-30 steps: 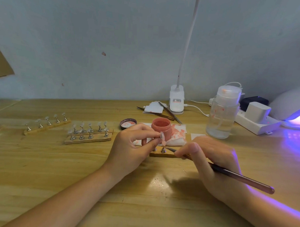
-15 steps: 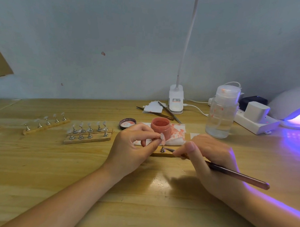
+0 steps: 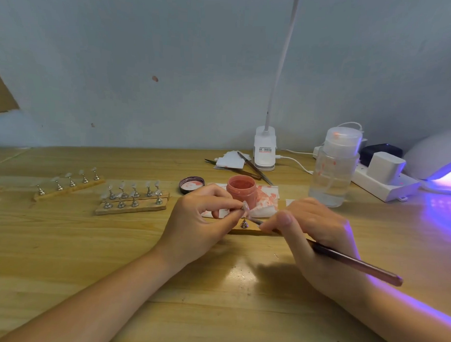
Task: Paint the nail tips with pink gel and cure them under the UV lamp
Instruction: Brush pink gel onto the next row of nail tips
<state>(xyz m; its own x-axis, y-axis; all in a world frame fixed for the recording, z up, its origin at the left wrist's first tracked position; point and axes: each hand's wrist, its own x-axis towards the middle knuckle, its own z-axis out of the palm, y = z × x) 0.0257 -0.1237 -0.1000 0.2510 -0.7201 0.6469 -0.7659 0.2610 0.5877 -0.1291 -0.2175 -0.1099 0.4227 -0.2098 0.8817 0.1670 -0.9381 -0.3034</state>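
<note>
A small clear plastic nail tip (image 3: 245, 206) sits just in front of the open pink gel jar (image 3: 241, 190), pinched between thumb and forefinger of the left hand (image 3: 201, 221); the right hand (image 3: 312, 230) grips a long dark-pink brush (image 3: 344, 259), its bristle end at the tip; below the tip a silver metal stand (image 3: 244, 224) rests on a wooden strip; the jar's round lid (image 3: 191, 184) lies left of the jar on the wooden bench (image 3: 89, 242); the white domed UV lamp (image 3: 439, 163) glows violet far right of the jar.
</note>
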